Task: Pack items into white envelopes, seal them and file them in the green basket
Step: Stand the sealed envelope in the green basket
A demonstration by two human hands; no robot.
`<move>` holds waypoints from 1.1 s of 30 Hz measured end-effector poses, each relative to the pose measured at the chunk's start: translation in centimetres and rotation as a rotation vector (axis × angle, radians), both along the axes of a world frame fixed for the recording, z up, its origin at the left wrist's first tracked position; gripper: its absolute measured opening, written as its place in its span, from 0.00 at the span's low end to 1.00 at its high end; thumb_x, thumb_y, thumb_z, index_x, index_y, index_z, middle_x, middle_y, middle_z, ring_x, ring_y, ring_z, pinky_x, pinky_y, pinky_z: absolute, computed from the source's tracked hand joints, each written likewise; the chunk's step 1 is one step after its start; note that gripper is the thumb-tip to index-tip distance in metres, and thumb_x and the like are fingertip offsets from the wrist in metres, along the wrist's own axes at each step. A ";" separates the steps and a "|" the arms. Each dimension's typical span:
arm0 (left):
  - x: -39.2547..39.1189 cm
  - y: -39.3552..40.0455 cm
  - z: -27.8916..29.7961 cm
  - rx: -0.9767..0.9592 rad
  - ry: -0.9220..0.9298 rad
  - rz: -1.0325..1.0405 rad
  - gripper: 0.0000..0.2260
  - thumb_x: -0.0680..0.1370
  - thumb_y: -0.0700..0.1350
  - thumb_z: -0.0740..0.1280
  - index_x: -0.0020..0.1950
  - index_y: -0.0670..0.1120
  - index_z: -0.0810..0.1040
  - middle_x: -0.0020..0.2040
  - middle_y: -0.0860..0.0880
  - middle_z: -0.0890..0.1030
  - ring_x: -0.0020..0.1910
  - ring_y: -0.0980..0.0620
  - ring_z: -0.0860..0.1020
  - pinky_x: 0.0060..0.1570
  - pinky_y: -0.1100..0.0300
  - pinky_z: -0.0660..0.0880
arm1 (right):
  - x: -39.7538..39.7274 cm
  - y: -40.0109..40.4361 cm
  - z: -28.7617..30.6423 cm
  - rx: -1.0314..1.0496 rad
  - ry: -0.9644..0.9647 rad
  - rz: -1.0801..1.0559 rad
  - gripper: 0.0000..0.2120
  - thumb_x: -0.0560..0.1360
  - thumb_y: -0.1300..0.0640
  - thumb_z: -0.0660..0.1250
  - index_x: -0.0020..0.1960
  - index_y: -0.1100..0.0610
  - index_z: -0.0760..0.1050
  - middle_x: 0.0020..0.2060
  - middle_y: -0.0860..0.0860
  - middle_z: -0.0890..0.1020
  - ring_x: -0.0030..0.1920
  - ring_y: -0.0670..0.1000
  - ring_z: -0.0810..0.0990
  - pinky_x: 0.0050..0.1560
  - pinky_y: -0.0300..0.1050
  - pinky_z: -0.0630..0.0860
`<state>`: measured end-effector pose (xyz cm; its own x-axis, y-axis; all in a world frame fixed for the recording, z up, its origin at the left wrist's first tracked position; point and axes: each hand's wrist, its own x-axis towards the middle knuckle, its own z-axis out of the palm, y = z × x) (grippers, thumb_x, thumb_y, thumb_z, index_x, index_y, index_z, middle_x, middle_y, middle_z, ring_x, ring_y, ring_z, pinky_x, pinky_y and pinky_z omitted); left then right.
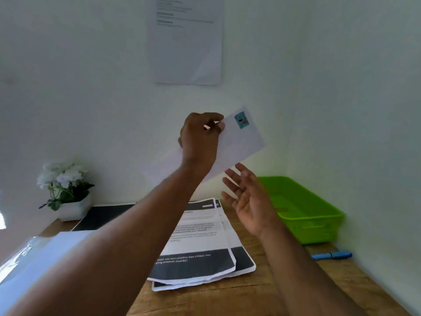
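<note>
My left hand (200,137) is raised above the desk and pinches the upper edge of a white envelope (239,144), which carries a teal stamp near its top right corner and tilts down to the left. Just below the envelope's lower right edge my right hand (248,199) hovers with its fingers spread and its palm up, holding nothing. The green basket (319,222) sits at the far right of the wooden desk against the wall. Printed sheets (200,245) with dark bands lie stacked in the middle of the desk.
A blue marker (331,255) lies in front of the basket. A pot of white flowers (66,190) stands at the back left beside a black pad (102,216). White sheets in clear plastic (34,258) lie at the near left. A paper (186,39) hangs on the wall.
</note>
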<state>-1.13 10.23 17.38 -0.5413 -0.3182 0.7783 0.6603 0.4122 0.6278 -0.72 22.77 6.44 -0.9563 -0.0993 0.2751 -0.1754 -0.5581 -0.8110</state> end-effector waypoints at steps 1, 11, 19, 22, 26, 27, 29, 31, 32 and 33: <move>-0.1 0.8 0.7 0.092 -0.036 -0.088 0.05 0.74 0.42 0.72 0.45 0.52 0.84 0.43 0.54 0.80 0.42 0.53 0.78 0.47 0.51 0.77 | 0.0 0.1 0.8 0.084 0.033 -0.067 0.13 0.76 0.52 0.65 0.60 0.49 0.76 0.57 0.49 0.82 0.60 0.51 0.78 0.61 0.53 0.70; -2.5 8.2 1.4 0.578 -0.169 -0.581 0.02 0.78 0.40 0.68 0.48 0.47 0.79 0.41 0.50 0.79 0.40 0.53 0.78 0.40 0.57 0.76 | -5.1 10.3 10.9 0.148 0.211 -0.629 0.09 0.78 0.63 0.63 0.49 0.54 0.80 0.48 0.52 0.83 0.48 0.50 0.79 0.53 0.48 0.76; -7.0 13.4 -13.7 0.645 -0.570 -0.539 0.20 0.80 0.39 0.63 0.73 0.47 0.68 0.59 0.47 0.77 0.51 0.51 0.78 0.50 0.58 0.75 | -9.6 16.9 4.6 0.568 -0.007 -0.743 0.12 0.78 0.64 0.61 0.60 0.56 0.77 0.44 0.48 0.80 0.40 0.46 0.77 0.41 0.39 0.74; -8.0 14.9 -16.2 0.627 -0.639 -0.613 0.25 0.82 0.44 0.61 0.78 0.51 0.58 0.70 0.49 0.71 0.55 0.52 0.77 0.60 0.52 0.75 | -10.6 17.3 1.9 0.647 -0.127 -0.711 0.15 0.77 0.67 0.60 0.61 0.58 0.76 0.39 0.51 0.79 0.33 0.47 0.74 0.31 0.35 0.71; -7.4 16.4 -17.8 0.619 -0.607 -0.676 0.23 0.84 0.48 0.57 0.78 0.50 0.58 0.76 0.49 0.63 0.71 0.51 0.68 0.70 0.49 0.67 | -11.3 17.6 -0.9 0.800 -0.211 -0.763 0.19 0.74 0.70 0.60 0.63 0.60 0.74 0.46 0.56 0.77 0.33 0.47 0.72 0.22 0.31 0.67; -7.5 16.5 -17.9 0.617 -0.593 -0.675 0.23 0.84 0.48 0.56 0.79 0.49 0.57 0.77 0.50 0.61 0.72 0.53 0.66 0.71 0.52 0.65 | -11.3 17.7 -1.1 0.828 -0.224 -0.781 0.21 0.73 0.70 0.60 0.65 0.59 0.73 0.49 0.56 0.76 0.35 0.49 0.73 0.23 0.32 0.67; -7.6 16.6 -18.1 0.623 -0.572 -0.680 0.22 0.84 0.47 0.55 0.79 0.48 0.56 0.77 0.51 0.61 0.71 0.56 0.65 0.67 0.61 0.65 | -11.5 17.8 -1.2 0.913 -0.226 -0.804 0.24 0.73 0.70 0.60 0.68 0.59 0.70 0.54 0.57 0.76 0.41 0.52 0.75 0.31 0.35 0.70; -8.0 16.6 -18.3 0.604 -0.560 -0.665 0.22 0.84 0.47 0.55 0.78 0.49 0.57 0.76 0.53 0.63 0.68 0.59 0.67 0.58 0.69 0.69 | -11.4 17.8 -1.3 1.064 -0.230 -0.818 0.23 0.74 0.69 0.59 0.68 0.58 0.69 0.60 0.58 0.75 0.52 0.57 0.76 0.43 0.39 0.71; -8.1 16.6 -18.5 0.606 -0.558 -0.665 0.22 0.84 0.47 0.55 0.78 0.49 0.57 0.75 0.54 0.64 0.66 0.60 0.68 0.55 0.71 0.70 | -11.3 17.7 -1.4 1.154 -0.231 -0.815 0.22 0.74 0.69 0.58 0.67 0.58 0.70 0.61 0.59 0.75 0.57 0.58 0.76 0.48 0.42 0.71; -8.1 16.6 -18.5 0.602 -0.558 -0.672 0.22 0.84 0.47 0.55 0.78 0.49 0.57 0.75 0.54 0.64 0.65 0.60 0.69 0.54 0.71 0.70 | -11.1 17.5 -1.4 1.239 -0.229 -0.795 0.21 0.74 0.68 0.58 0.66 0.58 0.70 0.61 0.59 0.75 0.58 0.59 0.75 0.50 0.44 0.72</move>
<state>-9.26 26.85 -1.12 -0.9812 -0.0709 0.1796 0.1928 -0.4102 0.8914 -11.83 40.32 5.04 -0.8806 0.4039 0.2477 0.0984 0.6673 -0.7382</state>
